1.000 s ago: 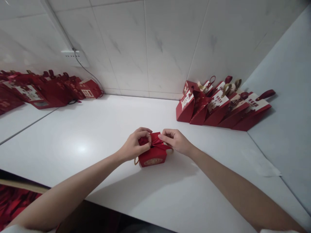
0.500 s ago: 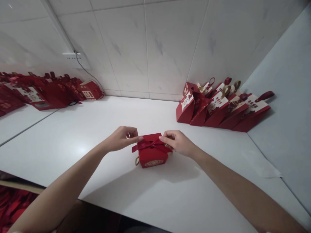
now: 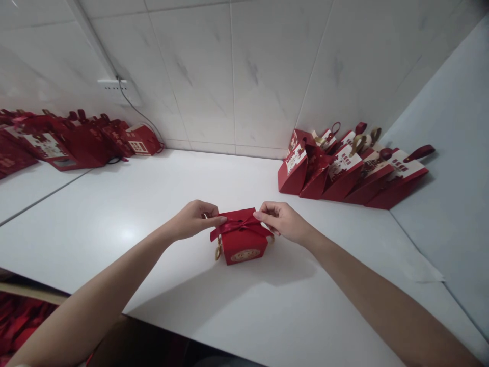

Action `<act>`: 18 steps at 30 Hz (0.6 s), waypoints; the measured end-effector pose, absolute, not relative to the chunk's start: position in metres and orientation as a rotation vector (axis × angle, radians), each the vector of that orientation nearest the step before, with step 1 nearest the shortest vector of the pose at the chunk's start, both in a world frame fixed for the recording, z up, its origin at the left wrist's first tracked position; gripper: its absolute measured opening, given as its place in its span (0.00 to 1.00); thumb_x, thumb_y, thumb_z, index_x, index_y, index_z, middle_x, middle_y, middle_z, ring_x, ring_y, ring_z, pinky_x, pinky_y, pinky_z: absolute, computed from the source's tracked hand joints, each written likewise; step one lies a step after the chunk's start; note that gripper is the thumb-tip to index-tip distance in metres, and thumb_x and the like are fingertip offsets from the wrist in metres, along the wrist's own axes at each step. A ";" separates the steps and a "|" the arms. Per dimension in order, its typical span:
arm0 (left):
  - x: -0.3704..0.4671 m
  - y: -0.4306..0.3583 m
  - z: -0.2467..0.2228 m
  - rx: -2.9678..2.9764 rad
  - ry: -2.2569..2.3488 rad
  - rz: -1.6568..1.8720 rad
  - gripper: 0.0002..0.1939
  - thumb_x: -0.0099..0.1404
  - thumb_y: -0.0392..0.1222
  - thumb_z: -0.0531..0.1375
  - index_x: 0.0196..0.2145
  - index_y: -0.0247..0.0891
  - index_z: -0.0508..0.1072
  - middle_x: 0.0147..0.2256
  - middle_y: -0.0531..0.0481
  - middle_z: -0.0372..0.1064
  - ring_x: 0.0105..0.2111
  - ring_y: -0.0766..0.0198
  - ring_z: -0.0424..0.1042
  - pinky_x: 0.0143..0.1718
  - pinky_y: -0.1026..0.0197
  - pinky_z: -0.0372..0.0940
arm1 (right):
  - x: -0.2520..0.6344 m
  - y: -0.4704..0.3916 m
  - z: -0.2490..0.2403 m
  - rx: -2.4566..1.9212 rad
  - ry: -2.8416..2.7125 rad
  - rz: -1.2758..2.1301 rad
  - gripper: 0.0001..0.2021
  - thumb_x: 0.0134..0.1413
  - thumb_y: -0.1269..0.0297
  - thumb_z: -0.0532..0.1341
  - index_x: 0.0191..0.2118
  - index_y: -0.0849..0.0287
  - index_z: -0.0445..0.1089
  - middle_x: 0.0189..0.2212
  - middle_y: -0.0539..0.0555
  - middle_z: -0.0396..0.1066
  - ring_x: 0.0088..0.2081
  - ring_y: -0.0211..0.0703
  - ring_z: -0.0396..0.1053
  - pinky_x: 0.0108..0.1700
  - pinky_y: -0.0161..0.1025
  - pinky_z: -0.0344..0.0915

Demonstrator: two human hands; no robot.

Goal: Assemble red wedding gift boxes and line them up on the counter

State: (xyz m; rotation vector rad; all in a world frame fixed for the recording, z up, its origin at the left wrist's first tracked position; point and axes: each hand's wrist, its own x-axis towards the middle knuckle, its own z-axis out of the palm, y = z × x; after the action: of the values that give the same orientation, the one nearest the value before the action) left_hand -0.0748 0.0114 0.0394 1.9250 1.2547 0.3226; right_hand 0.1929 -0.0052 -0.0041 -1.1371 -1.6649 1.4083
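Observation:
A small red gift box [image 3: 246,242] with a gold round emblem on its front stands on the white table before me. Across its upper part lies a dark red ribbon [image 3: 241,225], tied in a bow at the middle, its tail hanging at the left. My left hand [image 3: 200,219] pinches the ribbon's left loop between thumb and forefinger. At the other side my right hand [image 3: 280,219] pinches the right loop. A gold cord loop [image 3: 218,250] hangs by the box's left side.
Several red boxes with strap handles [image 3: 344,171] stand at the back right by the side panel. More red boxes [image 3: 82,142] line the wall at the left. A cable runs from a wall socket [image 3: 118,92]. Red material [image 3: 23,321] lies below the table edge at lower left.
Both hands and the box have shifted slightly to the right in the view. The grip on the bow looks the same.

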 end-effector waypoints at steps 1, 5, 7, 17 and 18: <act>-0.075 0.012 0.038 1.887 1.233 0.322 0.21 0.62 0.57 0.60 0.22 0.37 0.67 0.21 0.54 0.58 0.24 0.68 0.56 0.26 0.63 0.52 | 0.193 -0.005 -0.005 -1.143 -1.669 1.398 0.20 0.54 0.44 0.63 0.27 0.57 0.64 0.14 0.42 0.57 0.16 0.31 0.53 0.22 0.33 0.49; -0.078 0.015 0.031 1.736 1.157 0.367 0.23 0.62 0.57 0.61 0.22 0.37 0.62 0.22 0.55 0.56 0.23 0.69 0.55 0.26 0.63 0.53 | 0.196 -0.001 -0.011 -1.162 -1.677 1.374 0.19 0.54 0.45 0.63 0.27 0.57 0.64 0.14 0.42 0.57 0.16 0.31 0.52 0.22 0.33 0.50; -0.079 0.017 0.028 1.712 1.127 0.376 0.22 0.62 0.57 0.61 0.22 0.37 0.63 0.22 0.54 0.58 0.24 0.68 0.56 0.27 0.63 0.55 | 0.197 0.001 -0.013 -1.169 -1.670 1.382 0.20 0.54 0.45 0.62 0.27 0.57 0.64 0.15 0.42 0.59 0.16 0.31 0.53 0.22 0.33 0.50; -0.084 0.017 0.021 1.981 1.151 0.654 0.43 0.57 0.51 0.67 0.65 0.46 0.51 0.60 0.35 0.59 0.57 0.48 0.64 0.51 0.47 0.65 | 0.196 0.011 -0.042 -0.949 -1.537 1.116 0.30 0.53 0.39 0.61 0.55 0.52 0.62 0.55 0.59 0.67 0.53 0.49 0.68 0.48 0.45 0.69; -0.085 0.017 0.018 2.026 1.103 0.579 0.55 0.53 0.50 0.70 0.69 0.49 0.40 0.63 0.32 0.54 0.61 0.44 0.60 0.53 0.43 0.64 | 0.196 0.010 -0.049 -0.870 -1.609 1.106 0.37 0.51 0.39 0.63 0.62 0.50 0.55 0.64 0.60 0.57 0.63 0.52 0.58 0.58 0.49 0.63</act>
State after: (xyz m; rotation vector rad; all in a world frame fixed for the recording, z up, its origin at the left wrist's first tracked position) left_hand -0.0848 0.0169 0.0183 2.0259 1.1034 0.5788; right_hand 0.1958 0.0100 -0.0489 -0.8702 -1.6088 1.1057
